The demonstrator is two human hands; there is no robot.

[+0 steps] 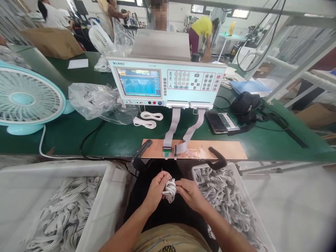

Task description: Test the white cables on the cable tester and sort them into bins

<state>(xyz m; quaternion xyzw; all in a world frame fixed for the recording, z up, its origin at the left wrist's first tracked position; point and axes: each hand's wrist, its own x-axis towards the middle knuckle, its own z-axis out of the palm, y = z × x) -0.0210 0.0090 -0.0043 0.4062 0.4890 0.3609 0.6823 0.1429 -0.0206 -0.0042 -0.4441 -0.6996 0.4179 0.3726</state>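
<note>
A coiled white cable (170, 189) is held between my two hands, over my lap and below the table's front edge. My left hand (159, 185) is closed on the coil's left side, near a small connector end. On the other side my right hand (189, 193) pinches the coil with thumb and fingers. Just beyond my hands a wooden board (228, 148) lies along the table edge, with a small green circuit board (167, 153) on it. Grey ribbon cables (172, 127) run from there up to a cable tester (168, 84) with a lit screen.
White bins (109, 182) full of coiled cables stand at left and right; the right bin (237, 175) is close to my arm. Black clamps (217, 159) grip the board. A fan (28, 98), bagged cables (89, 101), two cable coils (144, 122) and a phone (216, 122) rest on the table.
</note>
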